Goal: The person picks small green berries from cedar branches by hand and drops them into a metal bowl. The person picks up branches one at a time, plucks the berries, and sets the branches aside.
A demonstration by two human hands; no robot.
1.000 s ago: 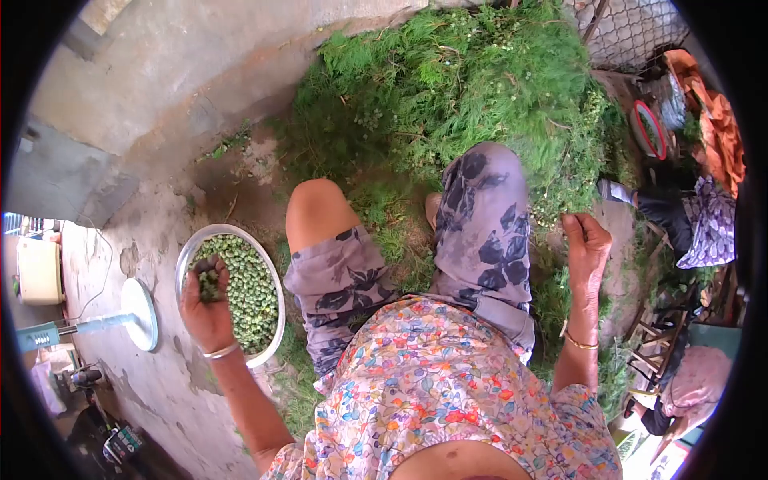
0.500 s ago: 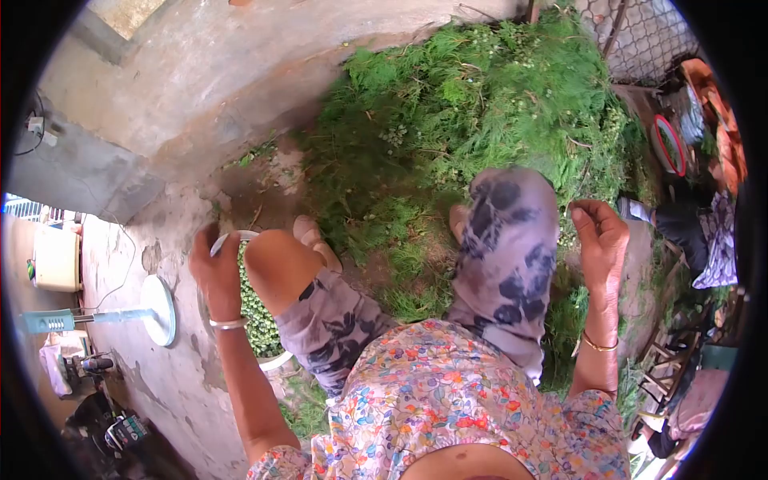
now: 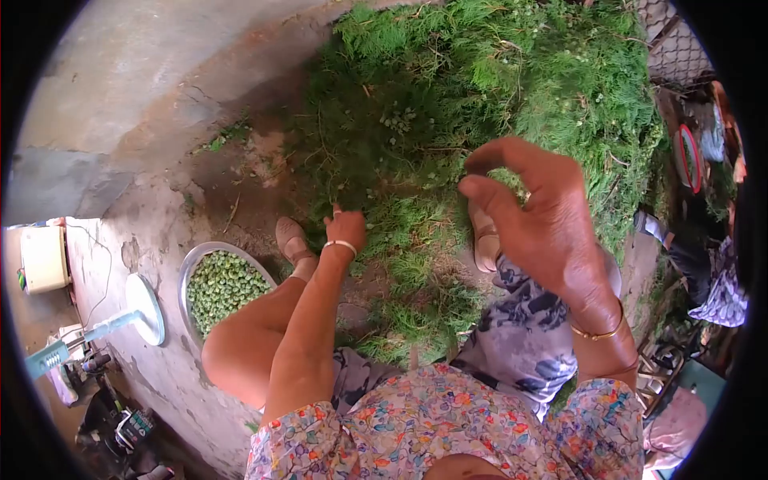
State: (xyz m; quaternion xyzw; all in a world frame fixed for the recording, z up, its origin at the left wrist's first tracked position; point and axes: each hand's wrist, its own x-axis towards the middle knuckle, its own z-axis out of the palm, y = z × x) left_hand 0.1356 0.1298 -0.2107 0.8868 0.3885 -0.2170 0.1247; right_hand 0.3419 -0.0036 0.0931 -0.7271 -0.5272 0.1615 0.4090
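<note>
My left hand [image 3: 346, 230] is low over the green sprigs [image 3: 408, 232] between my feet, its back towards me. Its visible fingers point down and apart, with nothing seen in them. Higher and nearer the camera, my right hand [image 3: 538, 210] has curved fingers with a gap between thumb and forefinger, and holds nothing visible. Beyond both hands spreads a large heap of feathery green branches [image 3: 552, 88] with small pale-green cones. To the left, a metal basin [image 3: 187, 278] holds many small green cones [image 3: 226, 290], its near side hidden by my knee.
A pale-blue fan [image 3: 146, 310] lies along the concrete floor at left, near a cream box [image 3: 44, 258]. A wall [image 3: 160, 80] rises behind. At right are wire mesh [image 3: 680, 56], a red-rimmed round object [image 3: 690, 158] and other people's partly visible clothing [image 3: 720, 288].
My left hand has left the basin, where it held green cones, and moved right to the sprigs between my feet. My right hand has risen and moved left. My left knee has swung outward.
</note>
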